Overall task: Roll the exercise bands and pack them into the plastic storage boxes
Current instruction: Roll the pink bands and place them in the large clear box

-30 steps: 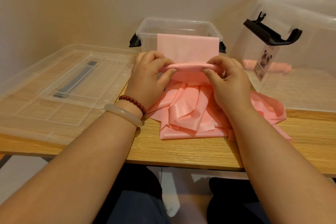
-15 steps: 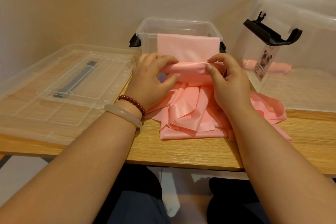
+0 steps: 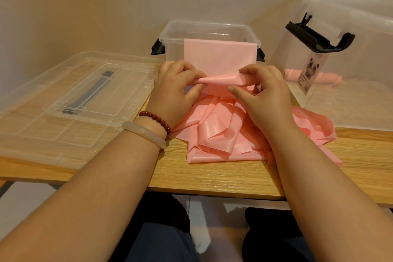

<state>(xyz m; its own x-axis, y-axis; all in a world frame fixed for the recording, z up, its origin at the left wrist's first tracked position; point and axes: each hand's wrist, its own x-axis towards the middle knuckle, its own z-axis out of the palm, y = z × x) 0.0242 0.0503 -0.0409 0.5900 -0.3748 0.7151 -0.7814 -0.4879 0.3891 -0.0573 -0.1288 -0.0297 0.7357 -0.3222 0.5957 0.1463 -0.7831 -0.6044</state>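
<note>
Gripping the band [image 3: 221, 83] in curled fingers of left hand [image 3: 176, 91] and right hand [image 3: 265, 93], rolled end turned further than before; rolling barely started.

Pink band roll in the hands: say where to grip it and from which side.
Grip the roll at its two ends, left hand and right hand coming from the near side, fingers over the top, thumbs beneath. It lies crosswise, and its flat tail hangs from the clear box rim behind.
</note>
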